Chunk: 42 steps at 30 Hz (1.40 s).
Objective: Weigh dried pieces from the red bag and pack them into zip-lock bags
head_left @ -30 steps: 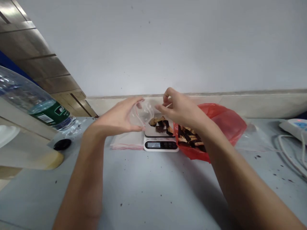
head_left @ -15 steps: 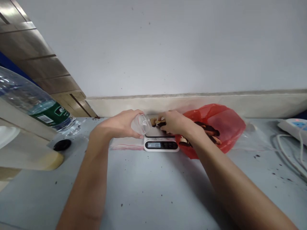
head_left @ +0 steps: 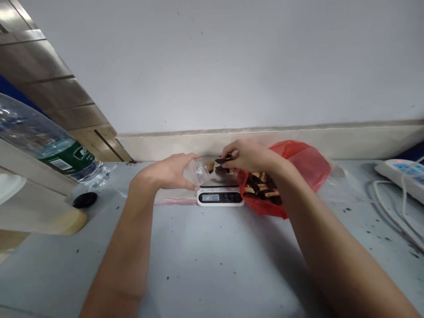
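My left hand (head_left: 170,171) is closed on the edge of a clear zip bag (head_left: 198,171), its mouth facing right over the scale. A white kitchen scale (head_left: 220,204) with a black panel stands below; its lit display seems to read 10.0. Between thumb and fingers, my right hand (head_left: 247,157) pinches a dark dried slice (head_left: 222,161) above the scale's plate. A few more dark and pale pieces (head_left: 210,166) lie at the bag's mouth. An open red plastic bag (head_left: 296,165), filled with dark-rinded, pale-cut slices (head_left: 261,185), sits under my right wrist.
Flat clear bags (head_left: 175,197) lie left of the scale. Further left are a large water bottle (head_left: 49,141), a black cap (head_left: 85,200) and a whitish container (head_left: 39,212). A white power strip (head_left: 402,176) with cables is at right. A wall closes off the back.
My right hand has lifted slightly away from the zip bag and shifted right, with a dark slice showing in its fingers. More slices show in the red bag. My left hand stays at the zip bag.
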Motion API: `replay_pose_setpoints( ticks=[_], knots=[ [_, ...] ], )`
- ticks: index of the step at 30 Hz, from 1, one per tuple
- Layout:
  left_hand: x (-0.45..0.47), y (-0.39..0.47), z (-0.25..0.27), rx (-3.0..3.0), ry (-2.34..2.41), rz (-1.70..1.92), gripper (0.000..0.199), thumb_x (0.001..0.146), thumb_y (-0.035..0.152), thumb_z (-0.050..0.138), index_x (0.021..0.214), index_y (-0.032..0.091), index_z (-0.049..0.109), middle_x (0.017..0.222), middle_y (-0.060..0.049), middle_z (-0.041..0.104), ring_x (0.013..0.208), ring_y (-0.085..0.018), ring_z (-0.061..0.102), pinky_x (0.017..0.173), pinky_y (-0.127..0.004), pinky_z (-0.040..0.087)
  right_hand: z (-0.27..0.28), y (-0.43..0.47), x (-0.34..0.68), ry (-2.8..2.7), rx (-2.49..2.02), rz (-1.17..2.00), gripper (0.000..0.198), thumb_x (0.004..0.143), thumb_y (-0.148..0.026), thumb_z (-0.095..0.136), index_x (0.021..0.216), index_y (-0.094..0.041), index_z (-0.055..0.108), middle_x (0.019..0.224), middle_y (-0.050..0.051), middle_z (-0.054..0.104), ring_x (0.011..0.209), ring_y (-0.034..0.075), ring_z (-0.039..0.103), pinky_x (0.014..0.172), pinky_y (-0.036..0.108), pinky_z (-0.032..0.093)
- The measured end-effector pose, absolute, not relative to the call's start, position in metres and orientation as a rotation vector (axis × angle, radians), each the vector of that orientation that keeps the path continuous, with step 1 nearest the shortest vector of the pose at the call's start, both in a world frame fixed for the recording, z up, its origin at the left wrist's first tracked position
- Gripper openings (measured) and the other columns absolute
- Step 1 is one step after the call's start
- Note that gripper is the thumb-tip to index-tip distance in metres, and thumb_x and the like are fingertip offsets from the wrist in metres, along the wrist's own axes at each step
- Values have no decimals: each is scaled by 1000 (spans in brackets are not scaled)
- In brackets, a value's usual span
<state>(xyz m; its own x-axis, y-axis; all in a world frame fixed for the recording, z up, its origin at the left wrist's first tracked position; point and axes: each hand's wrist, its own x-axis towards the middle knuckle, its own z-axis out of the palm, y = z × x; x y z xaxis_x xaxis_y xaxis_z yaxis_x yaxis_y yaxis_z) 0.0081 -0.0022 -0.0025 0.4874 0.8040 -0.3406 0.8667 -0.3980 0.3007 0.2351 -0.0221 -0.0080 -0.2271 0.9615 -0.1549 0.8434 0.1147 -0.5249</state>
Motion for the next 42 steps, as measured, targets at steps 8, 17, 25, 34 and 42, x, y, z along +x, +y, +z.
replay_pose_setpoints(
  ticks=[8,17,25,34,42],
  knots=[
    [18,-12,5,2238,1201,99,76,71,68,77,130,23,61,138,-11,70,124,-37,65,98,-41,51,8,-40,219,-2275,-1300,753,17,88,-7,63,81,-20,70,75,-2,69,67,13,62,66,28,48],
    [6,-7,6,2180,1245,246,85,71,73,79,138,25,57,140,-13,69,131,-37,63,103,-44,53,-4,-33,220,-1938,-907,910,29,85,-26,75,112,-25,63,121,7,75,118,26,72,80,35,64],
    [-11,-13,21,2243,1539,350,89,71,75,76,143,26,60,134,-14,73,121,-38,70,99,-43,55,-12,-21,220,-2051,-1710,566,36,92,-23,71,128,-19,72,114,14,76,105,30,73,89,41,58],
    [0,-16,22,2225,1577,113,89,72,68,68,150,26,53,146,-11,68,124,-38,69,94,-41,57,-23,-25,191,-2341,-1849,571,30,93,-11,58,109,-23,80,100,11,76,91,27,70,73,32,49],
    [6,-15,16,2264,1505,-81,85,75,68,70,148,27,54,153,-13,62,135,-35,61,108,-42,50,-21,-18,218,-2137,-1831,685,48,72,6,58,108,-16,81,80,4,73,66,17,60,60,29,42]
  ],
)
